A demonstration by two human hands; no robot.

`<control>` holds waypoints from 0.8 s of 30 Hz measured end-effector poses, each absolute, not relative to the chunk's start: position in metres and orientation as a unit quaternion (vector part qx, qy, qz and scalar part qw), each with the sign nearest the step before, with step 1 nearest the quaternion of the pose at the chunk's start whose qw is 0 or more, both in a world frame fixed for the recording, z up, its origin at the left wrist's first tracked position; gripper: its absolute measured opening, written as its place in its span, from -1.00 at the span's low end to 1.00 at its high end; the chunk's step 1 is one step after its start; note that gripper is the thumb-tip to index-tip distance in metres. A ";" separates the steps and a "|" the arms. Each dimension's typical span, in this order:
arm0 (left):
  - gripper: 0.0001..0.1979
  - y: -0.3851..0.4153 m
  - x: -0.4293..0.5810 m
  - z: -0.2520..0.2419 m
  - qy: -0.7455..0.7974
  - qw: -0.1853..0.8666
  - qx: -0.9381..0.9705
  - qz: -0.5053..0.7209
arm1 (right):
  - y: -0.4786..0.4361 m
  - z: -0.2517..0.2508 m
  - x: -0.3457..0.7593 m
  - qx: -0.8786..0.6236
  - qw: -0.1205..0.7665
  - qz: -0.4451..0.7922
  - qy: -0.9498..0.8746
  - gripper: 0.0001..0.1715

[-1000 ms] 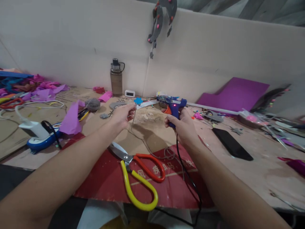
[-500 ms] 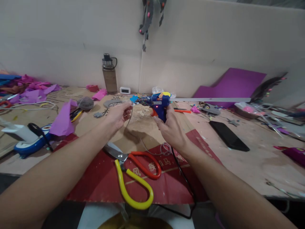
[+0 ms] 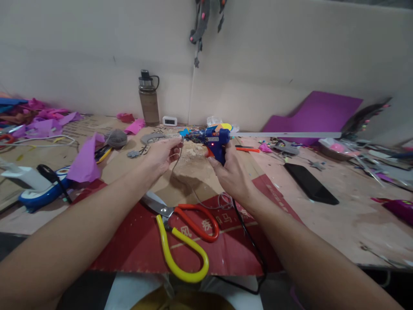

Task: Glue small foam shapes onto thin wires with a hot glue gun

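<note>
Right, right hand (image 3: 232,173) is wrapped around the blue glue gun (image 3: 217,148), white glue stick (image 3: 284,134) poking out the back, nozzle pointing left. Left hand (image 3: 161,156) has its fingertips pinched on the grey cord (image 3: 177,162), right at the small blue piece (image 3: 185,132). That piece sits up at the nozzle (can't tell if they touch), above the cardboard (image 3: 135,247). Scissors (image 3: 166,211) lie between the forearms, phone (image 3: 310,183) off to the right
</note>
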State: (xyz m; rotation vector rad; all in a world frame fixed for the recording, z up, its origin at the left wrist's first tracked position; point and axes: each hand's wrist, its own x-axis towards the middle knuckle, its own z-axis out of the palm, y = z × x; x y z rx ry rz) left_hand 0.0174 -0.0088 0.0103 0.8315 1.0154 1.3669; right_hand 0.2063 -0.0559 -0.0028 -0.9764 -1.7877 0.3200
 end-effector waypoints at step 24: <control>-0.84 -0.011 0.018 0.012 0.420 0.570 0.400 0.582 | -0.057 -0.002 0.207 -0.424 0.508 0.129 -0.738 -0.61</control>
